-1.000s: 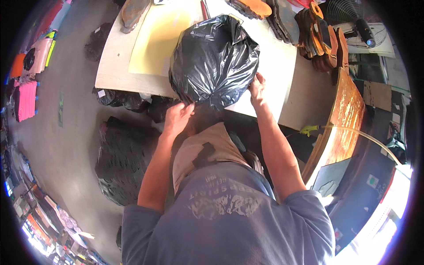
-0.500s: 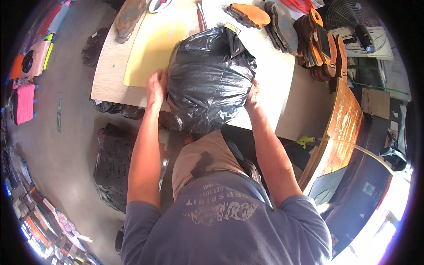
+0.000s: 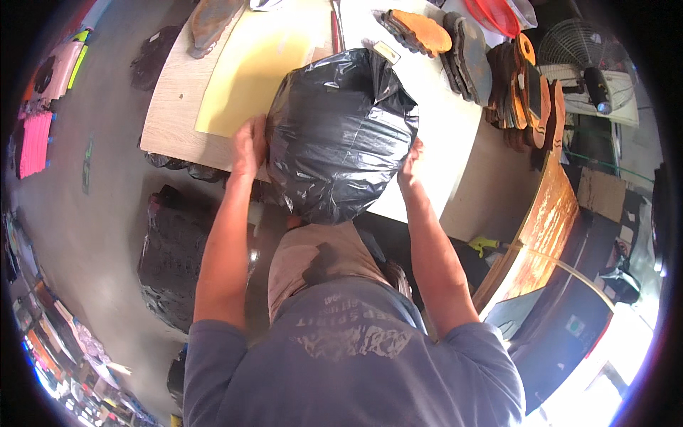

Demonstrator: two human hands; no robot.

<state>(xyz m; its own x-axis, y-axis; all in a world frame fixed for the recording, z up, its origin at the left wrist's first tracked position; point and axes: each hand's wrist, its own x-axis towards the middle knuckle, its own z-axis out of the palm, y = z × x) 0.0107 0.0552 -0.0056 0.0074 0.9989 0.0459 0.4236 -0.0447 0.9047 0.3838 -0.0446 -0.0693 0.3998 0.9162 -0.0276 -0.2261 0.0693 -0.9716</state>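
A bulging black plastic bag [image 3: 338,142] sits at the near edge of the table, partly overhanging it in front of my lap. My left hand [image 3: 249,148] presses against its left side, the fingers partly hidden behind the plastic. On the opposite side my right hand [image 3: 413,162] grips the bag, most of its fingers out of sight. The bag's gathered, folded plastic lies toward its far right corner. What fills it cannot be seen.
A yellow sheet [image 3: 235,85] lies on the table [image 3: 171,117] left of the bag. Orange-and-dark shoe-sole-shaped pieces [image 3: 420,32] are piled at the far right, near a fan [image 3: 587,60]. A wooden board [image 3: 537,228] with a green clamp [image 3: 484,245] stands at right. Black wrapped bundles [image 3: 174,249] rest on the floor at left.
The view has shifted slightly, so the table and floor items appear moved. Both hands stay on the sides of the bag, which looks a little more upright and rounded.
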